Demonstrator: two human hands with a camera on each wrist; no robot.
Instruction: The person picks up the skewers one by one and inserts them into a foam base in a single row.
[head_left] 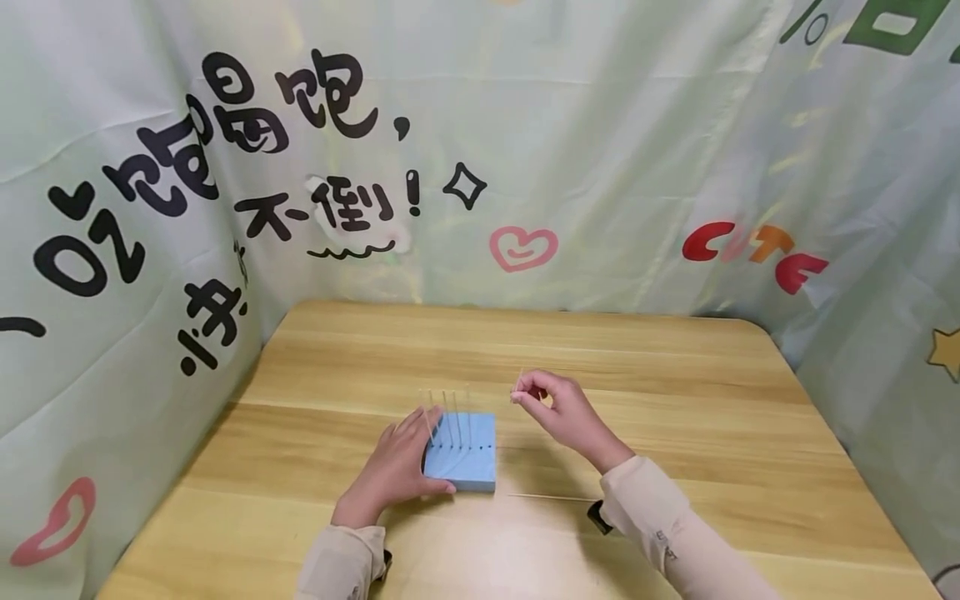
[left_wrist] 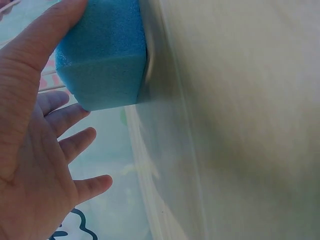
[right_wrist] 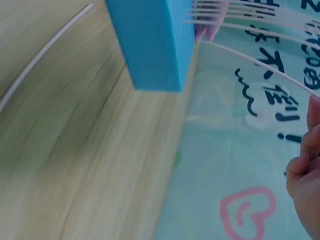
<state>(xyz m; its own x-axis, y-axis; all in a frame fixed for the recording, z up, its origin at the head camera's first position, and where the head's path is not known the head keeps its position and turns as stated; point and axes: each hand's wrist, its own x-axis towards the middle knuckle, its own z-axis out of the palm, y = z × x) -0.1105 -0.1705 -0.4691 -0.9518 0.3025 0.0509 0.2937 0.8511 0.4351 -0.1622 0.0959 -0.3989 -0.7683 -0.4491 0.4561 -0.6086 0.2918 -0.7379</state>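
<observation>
A blue foam block (head_left: 480, 429) lies on the table, with several thin pale sticks (head_left: 457, 417) standing in a row in its top. Small dark holes continue that row to the right. My left hand (head_left: 393, 462) grips the block at its left side, thumb on the near face; the left wrist view shows the thumb against the block (left_wrist: 102, 82) and the other fingers spread. Right of the block and above the table, my right hand (head_left: 558, 408) pinches another thin stick (right_wrist: 260, 63). Whether that stick's far tip touches the block cannot be told.
One loose stick (head_left: 551, 497) lies on the wooden table (head_left: 675, 400), near my right sleeve (head_left: 652, 508). A printed cloth (head_left: 600, 150) hangs behind the table and along its sides.
</observation>
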